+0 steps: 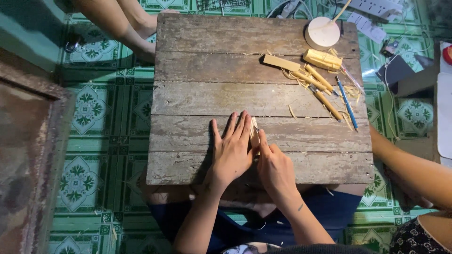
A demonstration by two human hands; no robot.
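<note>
The left hand [231, 148] lies flat with its fingers spread and straight, pressing down on a small pale strip of wood [254, 134] on the wooden table [197, 94]. Most of the strip is hidden between the two hands; only a narrow light sliver shows beside the left forefinger, near the front edge of the table. The right hand [274, 165] is curled closed around something thin held against the strip, with the thumb pointing forward along it; what it grips is too covered to make out, though a small dark tip shows by the strip.

The strip looks light, bare and freshly cut, paler than the grey, weathered planks under it.

Farther off on the right half of the table lie a flat wooden block [281, 62], a carved wooden piece [322, 59], two wooden-handled tools [319, 84] and a blue pen [346, 102], among curled wood shavings [294, 75]. A round wooden disc [322, 32] with a stick rising from it stands at the far edge.

Another person's bare legs [123, 23] are cut off at the top left, and a second person's arm [409, 169] enters from the right, over the green patterned floor tiles [94, 108]
</note>
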